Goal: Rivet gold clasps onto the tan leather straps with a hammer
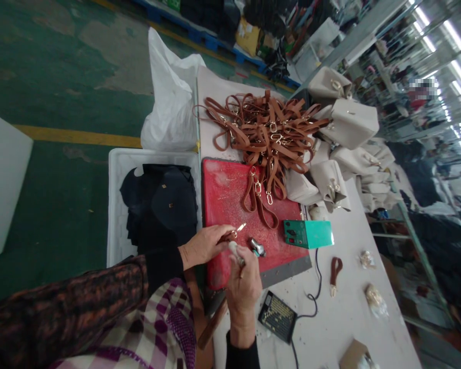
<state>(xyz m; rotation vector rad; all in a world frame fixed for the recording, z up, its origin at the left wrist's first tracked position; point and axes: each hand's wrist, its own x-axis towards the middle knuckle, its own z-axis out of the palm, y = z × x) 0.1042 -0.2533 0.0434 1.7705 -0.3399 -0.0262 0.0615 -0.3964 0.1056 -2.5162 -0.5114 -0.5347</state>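
My left hand (204,246) pinches the end of a brown strap with gold metal hardware (240,228) over the left part of the red mat (223,192). Close beside it on the right, my right hand (245,279) is closed around a small tool with a whitish tip (234,248), which points at the strap end. A shiny metal piece (256,246) lies on the mat just right of my hands. Further back on the mat are brown strap loops with gold clasps (258,188).
A large pile of brown straps (271,130) covers the table behind the mat, with cream bags (351,123) to its right. A green box (309,234), corded black tray (277,316) and wooden handle (212,325) are nearby. A white bin (115,205) holds dark pieces.
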